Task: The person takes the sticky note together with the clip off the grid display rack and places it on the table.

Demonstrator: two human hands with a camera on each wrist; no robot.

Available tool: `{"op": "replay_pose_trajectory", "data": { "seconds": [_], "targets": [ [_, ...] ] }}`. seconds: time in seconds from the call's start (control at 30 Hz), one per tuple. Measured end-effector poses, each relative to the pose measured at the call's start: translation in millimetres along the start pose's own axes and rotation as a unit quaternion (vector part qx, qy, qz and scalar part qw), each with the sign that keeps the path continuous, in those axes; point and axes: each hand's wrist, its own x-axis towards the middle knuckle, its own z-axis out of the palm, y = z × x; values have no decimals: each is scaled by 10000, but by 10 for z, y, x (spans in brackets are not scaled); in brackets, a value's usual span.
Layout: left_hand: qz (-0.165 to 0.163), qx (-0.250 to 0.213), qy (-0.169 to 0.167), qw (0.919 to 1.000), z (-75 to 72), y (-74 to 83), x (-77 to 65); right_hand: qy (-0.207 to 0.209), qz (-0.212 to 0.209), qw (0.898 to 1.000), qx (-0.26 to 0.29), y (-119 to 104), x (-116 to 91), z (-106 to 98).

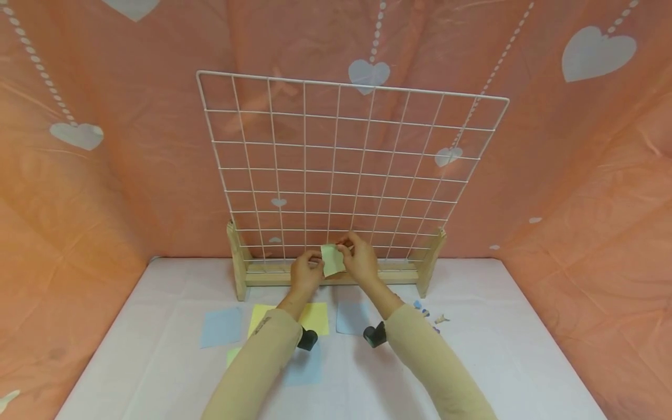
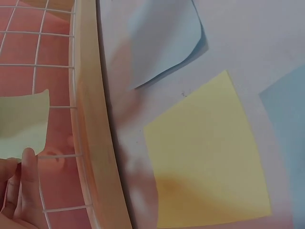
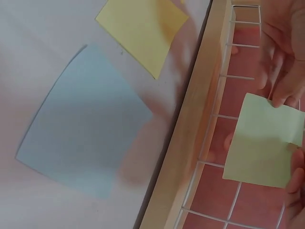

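Observation:
A pale green paper note (image 1: 332, 260) is held up against the lower part of a white wire grid (image 1: 336, 194). My left hand (image 1: 306, 272) pinches its left edge between thumb and fingers, as the left wrist view also shows. On the opposite side my right hand (image 1: 361, 259) grips the note near its upper right corner. A small brownish piece (image 3: 293, 144) shows at the right fingertips in the right wrist view; I cannot tell what it is. Wires of the grid pass behind the note.
Wooden feet and a crossbar (image 1: 273, 279) support the grid. Blue notes (image 1: 220, 327) and yellow notes (image 1: 316, 318) lie on the white table, partly under my forearms. Several small clip-like pieces (image 1: 441, 319) lie by the right sleeve. An orange heart-patterned curtain (image 1: 572, 192) surrounds the table.

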Motion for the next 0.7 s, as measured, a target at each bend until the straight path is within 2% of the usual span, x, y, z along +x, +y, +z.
{"op": "replay_pose_trajectory", "data": {
  "seconds": [0.17,0.33,0.43,0.7],
  "targets": [
    [92,231,-13,9997,-68,-16,-45,38,215,9995,226,2,-14,2],
    [-99,-64,-114,9999,-125,-31,-102,254,422,9968,634,38,-36,-33],
    [-95,-156,-120,9998,-159,-47,-130,316,502,9941,911,71,-68,-56],
    [-233,-321,-320,9987,-236,-129,-195,380,505,9864,1517,152,-166,-118]
  ]
}}
